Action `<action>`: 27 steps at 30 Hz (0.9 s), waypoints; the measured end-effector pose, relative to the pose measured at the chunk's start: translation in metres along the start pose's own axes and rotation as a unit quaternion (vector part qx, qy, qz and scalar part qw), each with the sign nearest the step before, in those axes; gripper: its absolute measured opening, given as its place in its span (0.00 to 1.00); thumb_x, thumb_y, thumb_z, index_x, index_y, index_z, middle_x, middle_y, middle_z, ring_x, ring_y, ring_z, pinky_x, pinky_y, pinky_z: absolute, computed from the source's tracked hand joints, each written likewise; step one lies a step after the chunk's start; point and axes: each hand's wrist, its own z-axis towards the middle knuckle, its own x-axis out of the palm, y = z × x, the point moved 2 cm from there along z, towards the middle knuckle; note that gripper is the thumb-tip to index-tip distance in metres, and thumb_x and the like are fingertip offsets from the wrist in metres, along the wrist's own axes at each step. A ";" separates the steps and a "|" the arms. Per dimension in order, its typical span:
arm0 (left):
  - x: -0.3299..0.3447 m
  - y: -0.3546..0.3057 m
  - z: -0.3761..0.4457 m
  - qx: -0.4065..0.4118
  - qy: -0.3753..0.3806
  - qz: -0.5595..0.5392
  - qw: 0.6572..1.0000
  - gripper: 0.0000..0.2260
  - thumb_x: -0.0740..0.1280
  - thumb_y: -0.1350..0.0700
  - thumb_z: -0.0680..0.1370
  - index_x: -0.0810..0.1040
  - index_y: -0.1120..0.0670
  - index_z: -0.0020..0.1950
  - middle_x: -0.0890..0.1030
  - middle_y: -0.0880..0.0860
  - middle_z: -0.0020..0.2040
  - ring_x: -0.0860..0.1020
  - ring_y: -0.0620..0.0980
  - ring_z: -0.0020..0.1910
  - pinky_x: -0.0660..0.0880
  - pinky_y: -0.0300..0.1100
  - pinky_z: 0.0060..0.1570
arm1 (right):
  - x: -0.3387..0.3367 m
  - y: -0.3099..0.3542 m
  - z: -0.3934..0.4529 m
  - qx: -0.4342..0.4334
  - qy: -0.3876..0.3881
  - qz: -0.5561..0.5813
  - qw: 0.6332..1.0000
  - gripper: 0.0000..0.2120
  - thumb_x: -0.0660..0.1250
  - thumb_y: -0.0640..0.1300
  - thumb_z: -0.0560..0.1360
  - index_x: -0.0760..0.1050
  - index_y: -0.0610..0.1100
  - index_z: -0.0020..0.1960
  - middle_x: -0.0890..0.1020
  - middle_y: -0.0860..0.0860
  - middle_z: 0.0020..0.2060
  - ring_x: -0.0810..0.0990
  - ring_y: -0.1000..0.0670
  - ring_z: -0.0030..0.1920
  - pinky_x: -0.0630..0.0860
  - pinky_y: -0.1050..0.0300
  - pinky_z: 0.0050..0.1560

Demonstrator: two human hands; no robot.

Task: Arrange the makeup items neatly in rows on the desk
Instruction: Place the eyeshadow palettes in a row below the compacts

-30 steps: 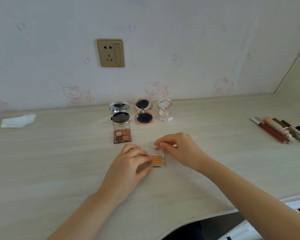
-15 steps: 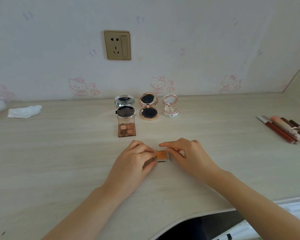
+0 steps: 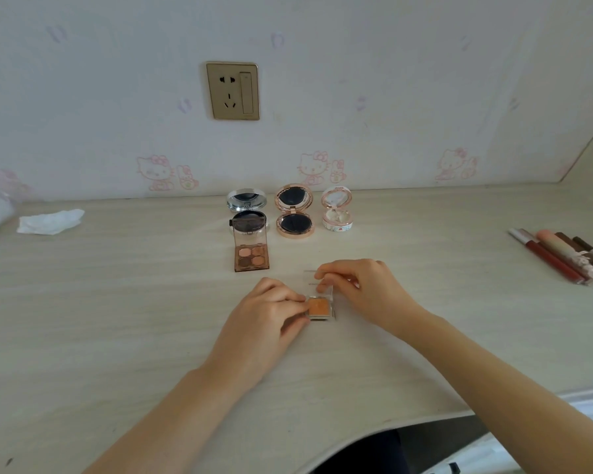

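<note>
At frame centre, our left hand (image 3: 266,325) pinches a small clear-cased orange eyeshadow pan (image 3: 319,307) on the pale wood-grain desk (image 3: 117,319); our right hand (image 3: 363,292) grips its raised lid. Above stand three round open compacts (image 3: 294,215); glossy lip tubes (image 3: 558,256) lie at right.

A single head-worn wide-angle camera looks forward and down from above the near curved edge of the worktop (image 3: 83,319), facing the papered wall (image 3: 391,80) behind it. The wall socket (image 3: 233,91) sits just left of centre near the top. Both forearms enter from the bottom, close to the lens, and the left hand (image 3: 264,316) and right hand (image 3: 363,292) meet near mid-frame. Straight lines bow toward the edges.
</note>
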 end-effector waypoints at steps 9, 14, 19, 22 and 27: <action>0.000 -0.001 -0.002 -0.009 -0.001 -0.009 1.000 0.09 0.73 0.56 0.73 0.84 0.52 0.53 0.81 0.42 0.48 0.73 0.43 0.51 0.74 0.38 0.49 | 0.000 0.003 -0.016 0.047 -0.022 0.005 0.999 0.21 0.65 0.44 0.77 0.70 0.50 0.69 0.80 0.57 0.55 0.77 0.58 0.52 0.71 0.72 0.49; 0.002 0.000 -0.003 -0.014 -0.006 -0.011 1.000 0.09 0.73 0.55 0.73 0.84 0.52 0.52 0.81 0.42 0.49 0.73 0.42 0.51 0.77 0.41 0.47 | 0.009 0.007 -0.048 0.045 -0.026 -0.066 0.996 0.29 0.66 0.52 0.77 0.60 0.50 0.74 0.76 0.56 0.61 0.71 0.55 0.63 0.66 0.65 0.60; 0.001 -0.001 -0.004 -0.013 -0.006 -0.004 1.000 0.10 0.67 0.50 0.76 0.84 0.51 0.53 0.80 0.42 0.50 0.73 0.42 0.52 0.76 0.39 0.48 | 0.017 0.008 -0.050 0.008 -0.037 -0.099 0.994 0.31 0.67 0.51 0.76 0.60 0.48 0.75 0.75 0.55 0.63 0.67 0.53 0.66 0.63 0.65 0.61; 0.001 -0.001 -0.002 -0.002 -0.011 0.028 1.000 0.11 0.64 0.51 0.77 0.84 0.52 0.52 0.81 0.43 0.49 0.74 0.44 0.51 0.76 0.39 0.47 | 0.017 0.003 -0.042 0.002 -0.049 -0.101 0.994 0.29 0.67 0.49 0.76 0.62 0.47 0.74 0.77 0.54 0.61 0.69 0.51 0.64 0.67 0.61 0.61; 0.002 0.002 0.015 0.013 -0.012 0.087 0.996 0.16 0.58 0.50 0.76 0.85 0.53 0.46 0.82 0.44 0.44 0.77 0.47 0.48 0.77 0.42 0.44 | 0.018 -0.002 -0.022 0.000 -0.052 -0.099 0.994 0.26 0.67 0.48 0.76 0.65 0.47 0.72 0.78 0.54 0.59 0.70 0.51 0.63 0.68 0.60 0.60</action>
